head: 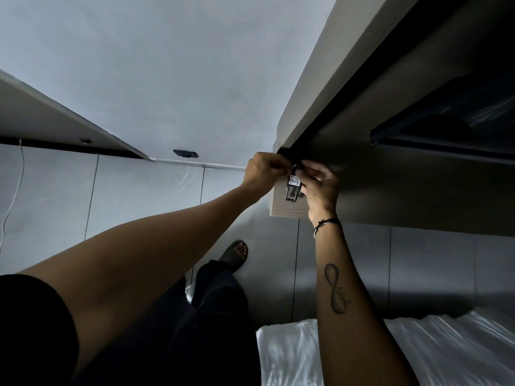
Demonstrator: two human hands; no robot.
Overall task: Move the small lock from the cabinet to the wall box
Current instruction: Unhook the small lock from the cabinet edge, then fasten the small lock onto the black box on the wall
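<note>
A small metal lock (293, 188) with a white sticker reading 407 hangs at the corner of the cabinet (284, 211), a pale wood-edged unit with dark fronts. My left hand (264, 171) reaches in from the left, its fingers pinched together at the lock's top ring. From the right, my right hand (320, 188) holds the lock's side and top with its fingertips. The shackle is mostly hidden by my fingers. A small dark box (186, 153) is fixed to the white wall left of the cabinet, apart from both hands.
A bed with a white sheet (418, 349) fills the lower right. My dark trousers and sandalled foot (235, 253) stand on grey floor tiles (139, 196). A thin white cable (14, 190) hangs at the far left. A dark shelf (446, 135) juts out at the right.
</note>
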